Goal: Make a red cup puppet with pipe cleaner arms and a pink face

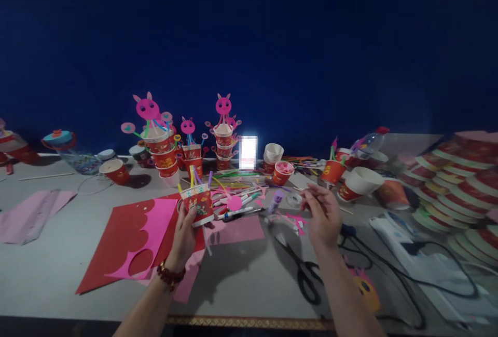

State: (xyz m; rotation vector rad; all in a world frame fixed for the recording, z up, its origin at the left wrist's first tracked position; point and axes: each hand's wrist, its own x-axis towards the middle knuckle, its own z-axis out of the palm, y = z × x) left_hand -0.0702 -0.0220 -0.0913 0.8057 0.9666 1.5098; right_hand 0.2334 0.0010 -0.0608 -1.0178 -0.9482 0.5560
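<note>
1. Clamped firmly between the fingers of the left hand (183, 236): a patterned red-and-white paper cup (198, 206), apparently clear of the tabletop (252, 280).
2. Long axis of the cup near upright, with a slight lean of the rim to the left; yellow and purple strips (196, 174) upright and slanting out of its open top.
3. Well apart, raised at the right: the right hand (323, 217), with thumb and fingertips close together. Cannot tell about any thin thing pinched there.
4. Key relation: cup straight across to the left of the right fingers, at much the same level in the view, with open space between. Left hand nearer, already in contact.
5. Just beside the right fingertips, on the left: a white roll (290, 202); farther left, a purple glue stick (276, 202).
6. Toward the front edge, between the forearms: black scissors (296, 260), untouched by the fingers of either hand.
7. Left of the cup: a red sheet (109, 248) under a cut pink sheet (161, 217).
</note>
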